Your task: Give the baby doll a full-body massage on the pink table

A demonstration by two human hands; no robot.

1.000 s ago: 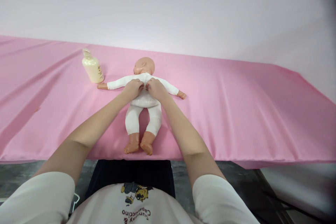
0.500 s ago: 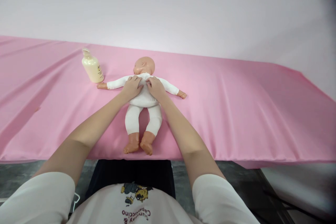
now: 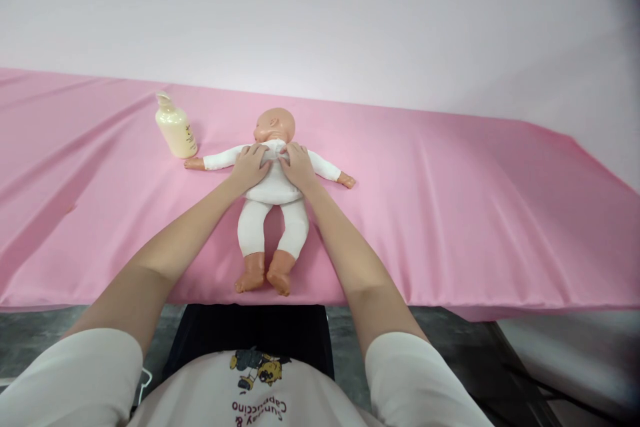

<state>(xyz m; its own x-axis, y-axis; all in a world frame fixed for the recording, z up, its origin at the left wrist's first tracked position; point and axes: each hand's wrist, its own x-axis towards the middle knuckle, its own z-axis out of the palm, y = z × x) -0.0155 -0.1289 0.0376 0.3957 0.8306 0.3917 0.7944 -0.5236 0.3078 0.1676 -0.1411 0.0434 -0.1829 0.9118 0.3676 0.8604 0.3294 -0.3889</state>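
A baby doll [image 3: 275, 185] in a white cloth body lies with its head away from me, turned to the left, and its arms spread out. The back of its head faces up, and its bare feet point toward me. My left hand [image 3: 250, 165] rests on the left side of its upper back, fingers laid out on the cloth. On the other side of the back lies my right hand [image 3: 297, 165], also with fingers stretched over the cloth. A narrow strip of white cloth shows between the two hands. Neither hand grips anything.
A cream-coloured pump bottle [image 3: 177, 130] stands left of the doll, close to its left-side hand. The doll lies on a table with a pink cloth [image 3: 450, 213], whose front edge is just below the feet. A pale wall [image 3: 320, 20] rises behind.
The fingers of my right hand have shifted slightly upward and outward on the doll's upper back. My left hand has barely moved. The doll and bottle stay in place.
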